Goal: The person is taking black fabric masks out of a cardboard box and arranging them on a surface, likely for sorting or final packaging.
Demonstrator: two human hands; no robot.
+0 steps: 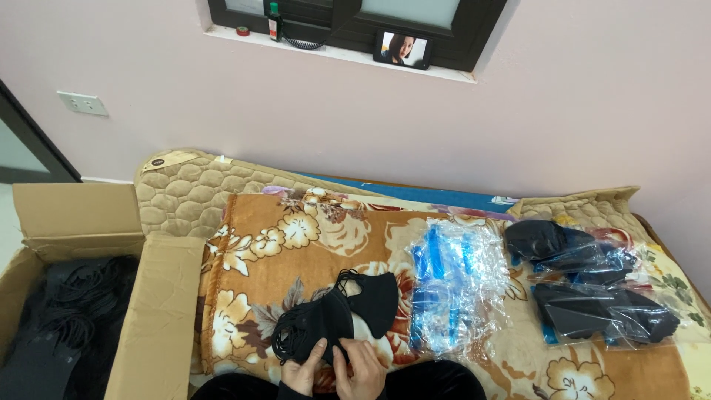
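Cardboard box [159, 318], left of bed [259, 252]: black masks [74, 311] inside. Left hand [302, 372] and right hand [363, 367], low centre, fingers pinching a black mask stack [326, 318] over the floral blanket.

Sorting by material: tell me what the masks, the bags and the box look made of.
Masks held by both hands: soft matte black fabric, probably; they fold limply. Bags: thin clear plastic, glossy and crinkled. Box: brown corrugated cardboard, dull, with creased flaps.

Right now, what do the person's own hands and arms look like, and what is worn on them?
Both hands are bare: no gloves, rings or watch show. The left hand and right hand emerge from dark, black-looking sleeves at the wrists, barely visible at the bottom edge.
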